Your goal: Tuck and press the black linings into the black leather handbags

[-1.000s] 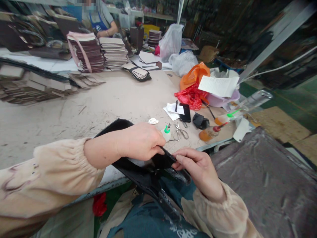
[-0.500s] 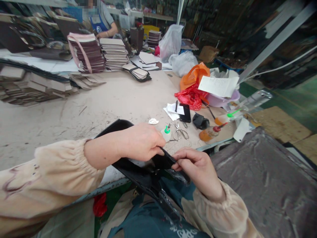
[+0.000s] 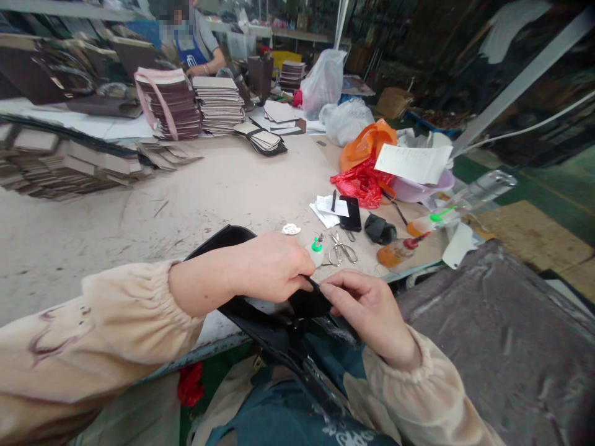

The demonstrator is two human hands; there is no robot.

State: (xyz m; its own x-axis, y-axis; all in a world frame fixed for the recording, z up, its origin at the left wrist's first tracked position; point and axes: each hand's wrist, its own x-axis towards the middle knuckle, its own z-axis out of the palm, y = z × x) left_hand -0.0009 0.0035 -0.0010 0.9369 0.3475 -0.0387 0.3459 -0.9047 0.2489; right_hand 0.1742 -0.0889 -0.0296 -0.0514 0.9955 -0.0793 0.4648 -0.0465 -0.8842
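At the table [image 3: 232,186]: black bag [image 3: 274,334] gaped, apparently unfinished.
Left hand [image 3: 274,263], right hand [image 3: 369,306]: fingers clamped its edge.

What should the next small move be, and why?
Probably a short slide of the right hand along the black piece, away from the left hand: both hands pinch its edge close together, so the left could steady it while the right works along.
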